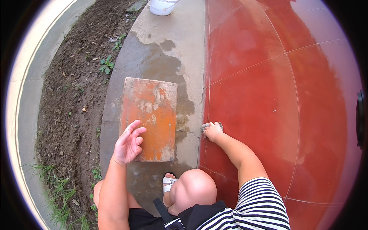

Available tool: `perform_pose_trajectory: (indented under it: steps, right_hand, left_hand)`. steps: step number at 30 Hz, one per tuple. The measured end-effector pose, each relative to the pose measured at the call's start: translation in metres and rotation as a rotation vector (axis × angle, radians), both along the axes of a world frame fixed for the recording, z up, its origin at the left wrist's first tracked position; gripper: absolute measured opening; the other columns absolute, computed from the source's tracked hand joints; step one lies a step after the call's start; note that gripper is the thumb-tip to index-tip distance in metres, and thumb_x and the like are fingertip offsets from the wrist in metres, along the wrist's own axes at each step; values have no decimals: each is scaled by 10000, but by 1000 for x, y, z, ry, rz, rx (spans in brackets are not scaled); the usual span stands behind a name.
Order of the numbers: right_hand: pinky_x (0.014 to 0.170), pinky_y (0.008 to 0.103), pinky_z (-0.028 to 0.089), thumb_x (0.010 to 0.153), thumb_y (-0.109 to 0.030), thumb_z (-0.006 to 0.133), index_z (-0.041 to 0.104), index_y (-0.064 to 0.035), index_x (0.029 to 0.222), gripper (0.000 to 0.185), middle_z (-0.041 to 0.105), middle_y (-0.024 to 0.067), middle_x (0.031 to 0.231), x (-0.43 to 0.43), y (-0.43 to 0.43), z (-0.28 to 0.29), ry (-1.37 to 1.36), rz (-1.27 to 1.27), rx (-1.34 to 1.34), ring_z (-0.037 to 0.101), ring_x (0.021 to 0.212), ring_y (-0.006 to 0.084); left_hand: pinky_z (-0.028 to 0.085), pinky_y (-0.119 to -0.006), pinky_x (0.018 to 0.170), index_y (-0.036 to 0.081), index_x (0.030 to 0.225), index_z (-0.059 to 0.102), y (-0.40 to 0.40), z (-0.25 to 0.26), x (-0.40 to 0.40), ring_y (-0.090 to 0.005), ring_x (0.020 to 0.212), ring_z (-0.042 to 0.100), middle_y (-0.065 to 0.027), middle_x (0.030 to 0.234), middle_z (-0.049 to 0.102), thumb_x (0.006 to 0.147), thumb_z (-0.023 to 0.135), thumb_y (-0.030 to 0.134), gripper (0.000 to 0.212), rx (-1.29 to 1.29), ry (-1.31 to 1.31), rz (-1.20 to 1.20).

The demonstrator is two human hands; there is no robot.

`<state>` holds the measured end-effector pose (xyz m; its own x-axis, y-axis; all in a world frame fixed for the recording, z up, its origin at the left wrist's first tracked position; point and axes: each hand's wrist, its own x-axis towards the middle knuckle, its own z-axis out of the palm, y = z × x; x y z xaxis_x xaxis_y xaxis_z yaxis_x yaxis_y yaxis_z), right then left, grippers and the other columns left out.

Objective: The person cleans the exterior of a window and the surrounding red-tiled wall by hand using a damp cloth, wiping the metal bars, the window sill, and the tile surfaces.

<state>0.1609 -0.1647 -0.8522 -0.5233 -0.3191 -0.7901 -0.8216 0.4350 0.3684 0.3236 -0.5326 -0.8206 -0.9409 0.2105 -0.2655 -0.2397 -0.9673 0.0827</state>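
My left hand [128,143] is held up above the near left part of a low wooden stool or bench [152,115] with worn orange paint. Its palm faces up, the fingers are loosely bent and apart, and nothing is in it. To the right, my right hand [213,131] grips a grey, wet-looking cloth [204,127] and presses it on the edge of a red tiled surface [247,115]. Part of the cloth is hidden under the fingers.
A wet concrete strip [189,86] runs beside the red surface. A white bucket [162,7] stands on it at the top. Left of the strip lies a bed of soil [74,100] with small weeds. My sandalled foot [169,182] is just beyond my bent knee.
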Motion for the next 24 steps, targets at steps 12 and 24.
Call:
perform_pose_trajectory:
  steps: [12,24]
  right_hand:
    - [795,388,376,811,-205,487,607,-217,919,162,544,-62,1167,-167,-31,290,1296,115,-393,493,1005,180]
    - [830,386,362,817,-232,485,651,-236,907,189,551,-60,1043,-2,-11,42,171,-84,-28,458,1061,174]
  left_hand:
    - [452,-238,456,115,1280,352,-8,-1,-2,-143,697,547,-112,1117,538,896,447,255,420,64,16,-16]
    - [432,-236,465,118,1298,331,-5,-5,-4,-158,731,546,-116,1151,520,893,442,269,446,110,51,-40]
